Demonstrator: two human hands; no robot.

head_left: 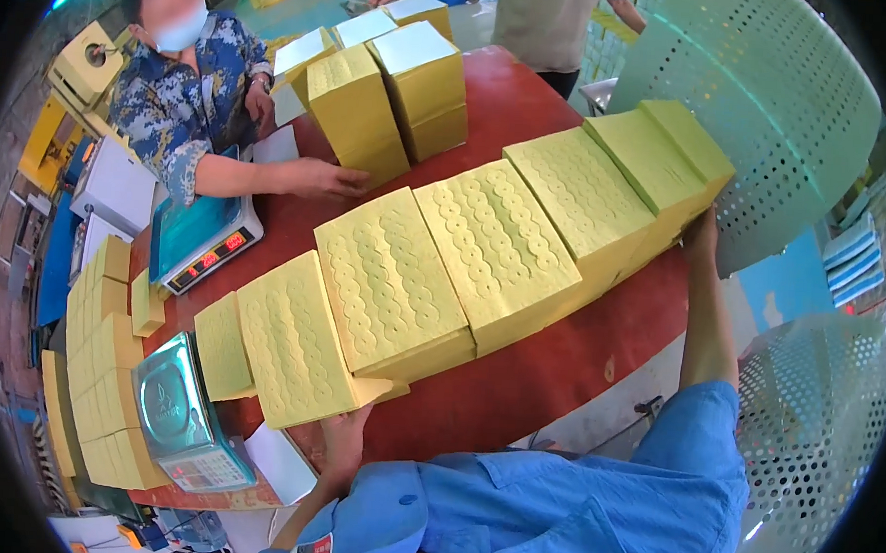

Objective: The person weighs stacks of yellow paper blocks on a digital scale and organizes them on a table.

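Head view: a red table (pixel 568 383) carries yellow paper blocks and two scales.
Embossed block row: a line of yellow paper blocks (pixel 392 284), several faces stamped with rows of rings, leans block on block along the near edge, from the left end to the right end.
Left hand: the left hand (pixel 342 439) touches the row's underside near its left end, above the near edge; its fingers are partly hidden, so I cannot tell how far they close.
Right hand: the right hand (pixel 703 237) is against the row's right end; its fingers are hidden, so their closure cannot be told.
Standing stacks: tall yellow stacks (pixel 423 85), mostly white-topped, stand toward the far edge; a co-worker's hand (pixel 328 178) is just beside the front one.
Scales: a teal digital scale (pixel 199 239) sits by the far edge, a silver-plate scale (pixel 176 398) at the left end, near yellow bundles (pixel 106 389).
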